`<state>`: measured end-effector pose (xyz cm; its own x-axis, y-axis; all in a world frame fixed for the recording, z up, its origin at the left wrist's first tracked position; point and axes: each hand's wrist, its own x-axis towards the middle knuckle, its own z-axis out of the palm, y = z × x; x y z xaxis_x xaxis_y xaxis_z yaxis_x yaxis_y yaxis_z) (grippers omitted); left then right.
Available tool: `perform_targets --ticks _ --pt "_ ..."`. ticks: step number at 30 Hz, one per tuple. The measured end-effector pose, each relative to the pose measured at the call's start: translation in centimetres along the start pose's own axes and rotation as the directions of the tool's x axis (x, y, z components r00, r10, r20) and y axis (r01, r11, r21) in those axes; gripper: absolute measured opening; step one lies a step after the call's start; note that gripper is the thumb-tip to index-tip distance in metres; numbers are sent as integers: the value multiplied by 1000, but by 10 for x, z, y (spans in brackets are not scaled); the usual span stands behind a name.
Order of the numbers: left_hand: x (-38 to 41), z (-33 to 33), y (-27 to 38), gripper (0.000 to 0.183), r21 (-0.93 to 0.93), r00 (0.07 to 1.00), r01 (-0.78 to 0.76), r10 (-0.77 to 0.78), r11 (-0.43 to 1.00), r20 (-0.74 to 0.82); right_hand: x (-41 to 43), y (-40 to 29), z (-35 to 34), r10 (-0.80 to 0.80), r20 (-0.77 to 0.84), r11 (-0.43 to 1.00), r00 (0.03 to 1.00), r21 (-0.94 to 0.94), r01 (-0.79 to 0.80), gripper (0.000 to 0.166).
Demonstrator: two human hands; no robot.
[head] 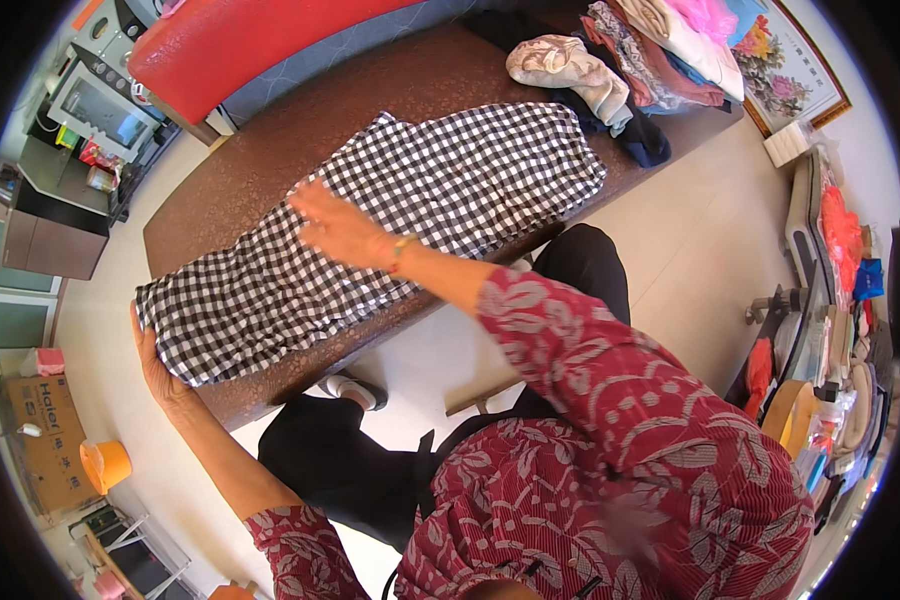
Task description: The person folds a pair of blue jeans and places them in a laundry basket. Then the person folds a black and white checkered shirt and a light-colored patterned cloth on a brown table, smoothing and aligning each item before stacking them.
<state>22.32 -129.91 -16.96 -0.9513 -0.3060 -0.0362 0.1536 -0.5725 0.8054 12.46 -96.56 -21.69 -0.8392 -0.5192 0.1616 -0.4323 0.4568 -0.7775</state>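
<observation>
A black-and-white checked garment, which looks like trousers folded lengthwise, lies spread along a brown leather-like bench. Its gathered end is at the right. My left hand is against the left end of the cloth, its fingers along the edge and partly hidden by it, so a grip cannot be made out. Over the middle of the garment is my right hand, slightly blurred, fingers spread and holding nothing. Whether its palm touches the cloth is unclear.
A crumpled patterned cloth and a stack of folded clothes occupy the bench's right end. Behind stands a red backrest. An orange bucket and a cardboard box are on the floor at left. A cluttered shelf is at right.
</observation>
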Motion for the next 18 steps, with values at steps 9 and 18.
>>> perform_targets --ticks 9,18 --pt "-19 54 12 62 23 1000 -4 3 1000 13 -21 37 -11 242 -303 693 922 719 54 74" --pt "-42 136 31 68 93 973 -87 64 992 221 -13 56 37 291 -285 701 913 713 -1 63"
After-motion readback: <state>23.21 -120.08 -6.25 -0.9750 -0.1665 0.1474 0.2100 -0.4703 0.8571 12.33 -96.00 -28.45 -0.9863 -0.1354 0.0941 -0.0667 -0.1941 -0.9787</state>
